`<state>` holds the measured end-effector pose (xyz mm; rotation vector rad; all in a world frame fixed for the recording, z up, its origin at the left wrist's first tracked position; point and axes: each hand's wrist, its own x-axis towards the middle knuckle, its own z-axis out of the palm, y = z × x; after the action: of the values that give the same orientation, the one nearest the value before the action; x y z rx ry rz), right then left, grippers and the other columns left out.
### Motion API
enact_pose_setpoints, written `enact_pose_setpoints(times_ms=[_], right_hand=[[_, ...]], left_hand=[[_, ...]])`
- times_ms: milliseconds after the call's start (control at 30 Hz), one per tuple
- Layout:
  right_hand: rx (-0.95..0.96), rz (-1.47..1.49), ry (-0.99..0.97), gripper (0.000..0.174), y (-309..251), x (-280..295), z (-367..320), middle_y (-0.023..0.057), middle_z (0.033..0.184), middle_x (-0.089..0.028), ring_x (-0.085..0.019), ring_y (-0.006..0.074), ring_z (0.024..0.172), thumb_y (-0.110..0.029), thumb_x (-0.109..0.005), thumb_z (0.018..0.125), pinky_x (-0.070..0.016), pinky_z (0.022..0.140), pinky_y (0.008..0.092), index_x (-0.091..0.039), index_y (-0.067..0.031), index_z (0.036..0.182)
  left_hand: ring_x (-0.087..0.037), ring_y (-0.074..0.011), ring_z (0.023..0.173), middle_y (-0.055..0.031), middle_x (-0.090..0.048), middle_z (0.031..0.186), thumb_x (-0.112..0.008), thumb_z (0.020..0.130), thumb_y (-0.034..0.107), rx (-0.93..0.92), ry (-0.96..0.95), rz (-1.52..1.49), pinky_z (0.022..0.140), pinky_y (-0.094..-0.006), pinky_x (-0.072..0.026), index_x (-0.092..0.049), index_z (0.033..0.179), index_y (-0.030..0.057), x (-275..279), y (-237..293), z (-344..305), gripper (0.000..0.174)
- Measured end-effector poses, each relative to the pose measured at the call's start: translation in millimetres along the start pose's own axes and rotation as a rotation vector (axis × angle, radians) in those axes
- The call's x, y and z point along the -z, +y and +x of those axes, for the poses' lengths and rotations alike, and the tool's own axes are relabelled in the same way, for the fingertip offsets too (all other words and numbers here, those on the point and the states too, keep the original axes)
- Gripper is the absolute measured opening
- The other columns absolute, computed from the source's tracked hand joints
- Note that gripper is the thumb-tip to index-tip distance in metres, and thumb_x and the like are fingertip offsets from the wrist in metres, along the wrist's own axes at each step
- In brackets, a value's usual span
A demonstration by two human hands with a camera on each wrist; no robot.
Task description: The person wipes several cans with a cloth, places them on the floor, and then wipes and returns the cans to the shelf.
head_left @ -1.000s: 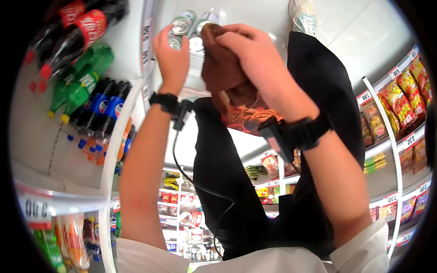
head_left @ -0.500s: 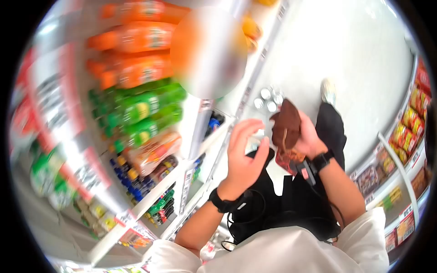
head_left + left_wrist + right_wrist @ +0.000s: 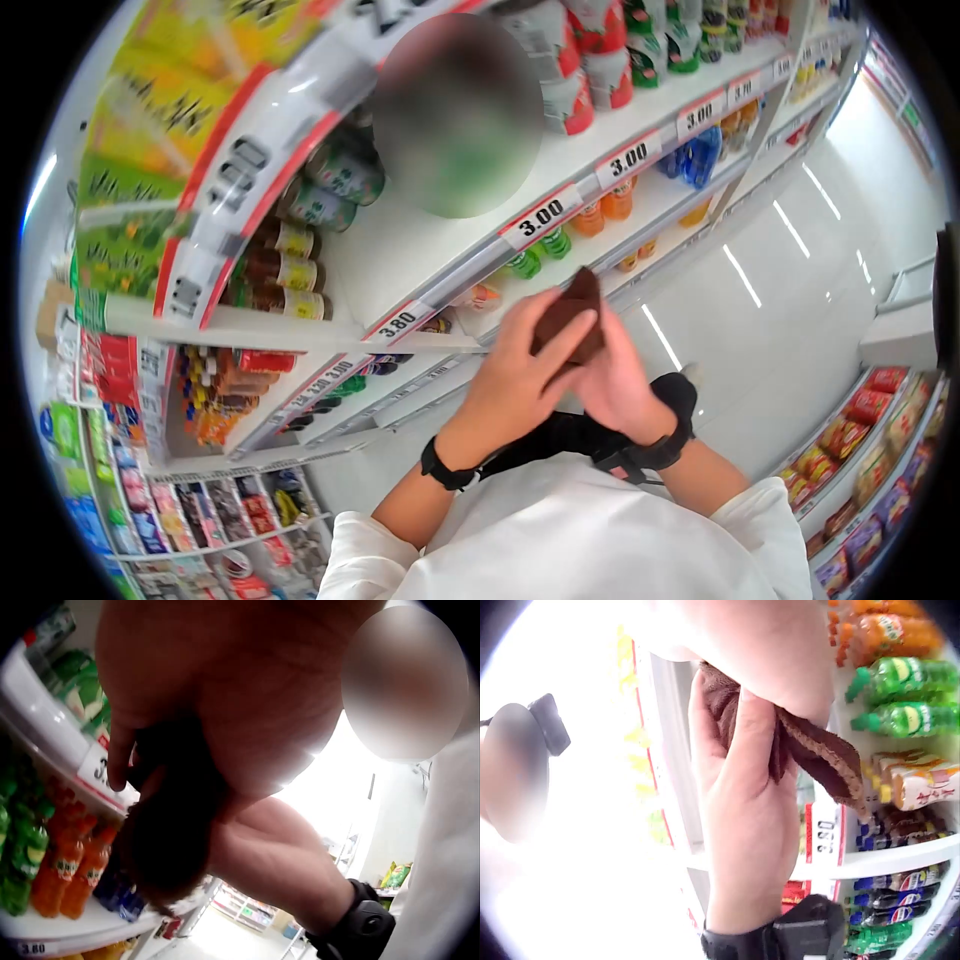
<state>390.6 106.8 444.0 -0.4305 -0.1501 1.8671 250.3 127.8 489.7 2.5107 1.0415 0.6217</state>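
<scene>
A brown cloth (image 3: 577, 318), folded and bunched, is held between both hands in front of the white shirt. The left hand (image 3: 505, 385) grips its near side, with fingers and thumb spread around it. From the other side the right hand (image 3: 628, 385) holds the same cloth. In the right wrist view, fingers of the left hand (image 3: 746, 787) wrap the cloth (image 3: 821, 754), and a loose flap hangs out beside them. The left wrist view shows the cloth (image 3: 176, 825) dark between the palms. Black bands sit on both wrists.
Store shelves with price tags (image 3: 630, 157) run along the left and front, stocked with cans (image 3: 345, 170) and bottles (image 3: 615, 205). A white shelf edge (image 3: 420, 345) lies close to the left hand. Snack packets (image 3: 840, 440) fill a rack at right. Glossy floor (image 3: 740, 290) stretches ahead.
The head view has swung up from the floor cans and legs to the shelves. The left hand, apart from the cloth half a second ago, now holds it together with the right hand.
</scene>
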Motion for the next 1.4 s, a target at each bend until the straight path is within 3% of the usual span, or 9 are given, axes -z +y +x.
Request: enact_pose_setpoints(times_ms=[233,400,533,567,600,667,1167,1300,1400], right_hand=[[0.350,-1.422,-0.417,0.047,-7.5,-74.7,15.2,0.0200,0.108,-0.056,-0.056,0.0342,0.101,-0.033,-0.051,0.100,-0.0444,0.092,0.0404,-0.050,0.0038,0.130],[0.471,-1.732,-0.582,0.042,-18.9,-144.3,62.7,0.0227,0.109,-0.059,-0.057,0.0378,0.106,-0.030,-0.057,0.095,-0.0450,0.092,0.0428,-0.057,0.0047,0.120],[0.793,-2.085,-0.798,0.038,20.3,-189.8,154.0,0.0204,0.111,-0.063,-0.060,0.0325,0.106,-0.029,-0.060,0.092,-0.0477,0.093,0.0391,-0.061,-0.0003,0.117],[0.934,-2.116,-0.774,0.036,19.7,-188.0,167.6,0.0196,0.110,-0.063,-0.060,0.0317,0.105,-0.029,-0.061,0.092,-0.0477,0.093,0.0391,-0.063,-0.0016,0.114],[0.907,-2.146,-0.843,0.036,31.7,-196.5,192.9,0.0196,0.110,-0.063,-0.060,0.0317,0.105,-0.029,-0.061,0.092,-0.0477,0.093,0.0391,-0.063,-0.0016,0.114],[0.512,-1.918,-1.002,0.042,23.2,-197.3,237.2,0.0170,0.115,-0.061,-0.057,0.0296,0.110,-0.036,-0.060,0.091,-0.0454,0.097,0.0402,-0.059,-0.0048,0.120],[0.912,-2.318,-0.923,0.049,20.8,-217.3,336.9,0.0134,0.125,-0.057,-0.053,0.0276,0.117,-0.041,-0.056,0.093,-0.0422,0.102,0.0409,-0.050,-0.0075,0.129],[1.491,-2.584,-0.860,0.050,32.9,-208.3,325.0,0.0161,0.116,-0.065,-0.062,0.0338,0.104,-0.047,-0.055,0.092,-0.0482,0.091,0.0430,-0.062,-0.0060,0.119],[1.210,-2.567,-0.870,0.049,36.8,-209.2,330.9,0.0160,0.116,-0.065,-0.062,0.0336,0.104,-0.046,-0.055,0.092,-0.0482,0.091,0.0428,-0.062,-0.0058,0.119]], left_hand=[[-0.055,-0.0404,0.111,-0.0205,-0.057,0.120,-0.070,0.081,0.003,0.277,0.463,-0.024,0.094,-0.0409,-0.0462,-0.062,0.120,0.0031,79.7,0.9,-40.7,0.040],[-0.062,-0.0085,0.081,-0.0028,-0.066,0.098,-0.064,0.094,0.014,0.669,0.852,-0.772,0.073,-0.0237,-0.0501,-0.054,0.122,0.0023,128.2,12.6,-84.7,0.033],[-0.059,-0.0164,0.107,-0.0097,-0.063,0.113,-0.060,0.094,0.012,0.651,1.004,-1.768,0.087,-0.0286,-0.0491,-0.056,0.126,0.0047,130.2,2.1,-135.6,0.033],[-0.058,-0.0221,0.111,-0.0110,-0.061,0.121,-0.057,0.095,0.015,0.674,0.977,-1.276,0.089,-0.0333,-0.0503,-0.056,0.127,0.0047,101.3,-16.4,-154.0,0.033],[-0.060,-0.0307,0.099,-0.0169,-0.064,0.115,-0.049,0.094,0.038,0.703,1.198,-1.766,0.087,-0.0453,-0.0504,-0.060,0.115,0.0068,88.3,-20.6,-169.1,0.038],[-0.058,-0.0285,0.109,-0.0152,-0.055,0.128,-0.056,0.091,0.022,0.372,0.973,-2.189,0.091,-0.0403,-0.0494,-0.055,0.125,0.0027,86.5,-30.1,-181.6,0.039],[-0.059,-0.0167,0.080,-0.0071,-0.056,0.091,-0.045,0.087,0.006,0.645,1.375,-1.648,0.074,-0.0283,-0.0503,-0.051,0.114,0.0048,83.3,14.6,-260.5,0.028],[-0.057,-0.0099,0.077,-0.0031,-0.057,0.084,-0.055,0.091,0.009,0.686,1.307,-1.492,0.072,-0.0233,-0.0470,-0.058,0.108,0.0025,85.7,13.6,-268.9,0.018],[-0.055,-0.0066,0.074,-0.0004,-0.058,0.078,-0.064,0.093,0.013,0.772,1.229,-1.314,0.070,-0.0219,-0.0448,-0.063,0.101,0.0017,88.1,0.3,-272.3,0.014]])
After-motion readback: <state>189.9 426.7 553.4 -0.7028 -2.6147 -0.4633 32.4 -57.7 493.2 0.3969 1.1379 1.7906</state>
